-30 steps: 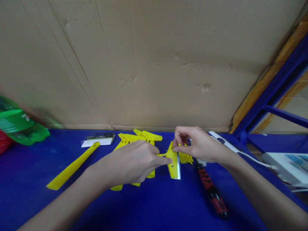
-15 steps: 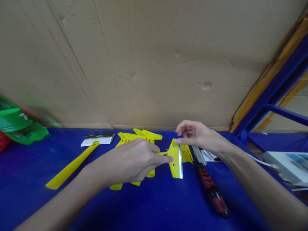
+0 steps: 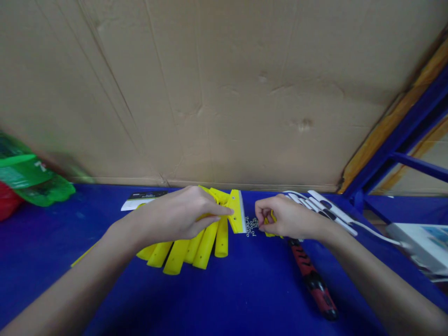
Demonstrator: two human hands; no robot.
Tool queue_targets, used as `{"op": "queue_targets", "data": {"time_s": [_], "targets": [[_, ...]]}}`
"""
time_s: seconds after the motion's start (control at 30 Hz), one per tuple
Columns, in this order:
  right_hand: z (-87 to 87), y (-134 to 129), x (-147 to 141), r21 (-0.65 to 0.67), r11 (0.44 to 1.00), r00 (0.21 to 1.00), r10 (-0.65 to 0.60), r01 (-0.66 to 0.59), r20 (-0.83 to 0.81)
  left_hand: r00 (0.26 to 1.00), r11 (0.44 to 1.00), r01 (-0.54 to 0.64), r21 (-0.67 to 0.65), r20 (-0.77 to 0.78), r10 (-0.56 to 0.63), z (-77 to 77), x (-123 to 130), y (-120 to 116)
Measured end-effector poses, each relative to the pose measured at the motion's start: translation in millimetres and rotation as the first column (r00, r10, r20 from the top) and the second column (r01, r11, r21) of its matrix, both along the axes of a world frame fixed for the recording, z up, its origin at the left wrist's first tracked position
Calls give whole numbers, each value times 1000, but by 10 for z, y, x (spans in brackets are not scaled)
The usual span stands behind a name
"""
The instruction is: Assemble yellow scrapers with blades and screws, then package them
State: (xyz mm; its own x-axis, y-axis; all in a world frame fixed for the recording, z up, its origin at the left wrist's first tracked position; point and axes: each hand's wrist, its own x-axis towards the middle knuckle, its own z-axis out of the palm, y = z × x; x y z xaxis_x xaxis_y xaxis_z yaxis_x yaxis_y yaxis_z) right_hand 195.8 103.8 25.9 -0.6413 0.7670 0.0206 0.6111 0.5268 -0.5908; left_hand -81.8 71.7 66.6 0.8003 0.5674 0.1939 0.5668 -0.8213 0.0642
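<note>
My left hand (image 3: pixel 189 212) pinches a yellow scraper head (image 3: pixel 237 212) with a pale metal blade along its right edge. Below that hand, several yellow handles (image 3: pixel 177 256) lie side by side on the blue table. Right of the blade is a small pile of tiny metal screws (image 3: pixel 251 226). At the pile's right edge my right hand (image 3: pixel 276 217) has its fingers pressed together; what they hold, if anything, is too small to tell. Yellow pieces (image 3: pixel 270 232) show beneath it. A red and black tool handle (image 3: pixel 313 280) lies below my right wrist.
A green bottle (image 3: pixel 38 179) is at the far left. A black and white card (image 3: pixel 140 199) lies near the cardboard wall (image 3: pixel 224 93). White items (image 3: pixel 329 210) and a cable lie behind my right wrist, with a white box (image 3: pixel 422 245) farther right.
The scraper head has moved left with my left hand, uncovering the screws. My right hand has left the head, lowered, and closed its fingers beside the screws.
</note>
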Motion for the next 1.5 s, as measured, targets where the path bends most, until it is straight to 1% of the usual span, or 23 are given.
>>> {"op": "queue_targets", "data": {"time_s": [0.1,0.23,0.4,0.57,0.7,0.8,0.87,0.97,1.03,1.1,1.2,1.3,1.5], "targets": [[-54,-56,-111,51,998,998,37,-40,54,999,1000,-17,-5,-52,17,3,-55,35],[-109,-57,-141,107,993,994,42,-53,105,997,999,-41,-19,-73,39,5,-61,43],[-116,-50,-116,106,989,986,85,-101,147,995,999,-35,-32,-93,32,19,-8,11],[-113,-59,-128,115,986,980,97,-118,172,994,999,-34,-41,-101,30,33,22,-17],[-117,-65,-129,116,985,979,108,-130,175,993,998,-28,-49,-118,22,16,29,-24],[-98,-60,-111,111,986,981,104,-123,162,991,998,-35,-60,-133,26,-9,49,-36],[-56,-53,-90,113,988,986,89,-106,140,990,996,-46,-78,-135,35,-23,78,-53],[48,-51,-55,160,986,996,37,-49,80,987,991,-71,-117,-149,54,-37,137,-76],[122,-66,-43,206,978,1000,10,-12,9,984,990,-83,-111,-164,64,-45,173,-81],[177,-97,-48,249,968,997,32,-13,-71,984,993,-81,-90,-167,65,-55,196,-73],[208,-155,-84,299,951,984,120,-76,-134,988,996,-54,-75,-148,42,-73,202,-51],[196,-196,-127,344,931,977,172,-120,-123,992,997,-40,-68,-122,31,-86,190,-39],[194,-219,-158,384,913,982,175,-133,-75,995,996,-32,-80,-98,25,-62,195,-57]]}}
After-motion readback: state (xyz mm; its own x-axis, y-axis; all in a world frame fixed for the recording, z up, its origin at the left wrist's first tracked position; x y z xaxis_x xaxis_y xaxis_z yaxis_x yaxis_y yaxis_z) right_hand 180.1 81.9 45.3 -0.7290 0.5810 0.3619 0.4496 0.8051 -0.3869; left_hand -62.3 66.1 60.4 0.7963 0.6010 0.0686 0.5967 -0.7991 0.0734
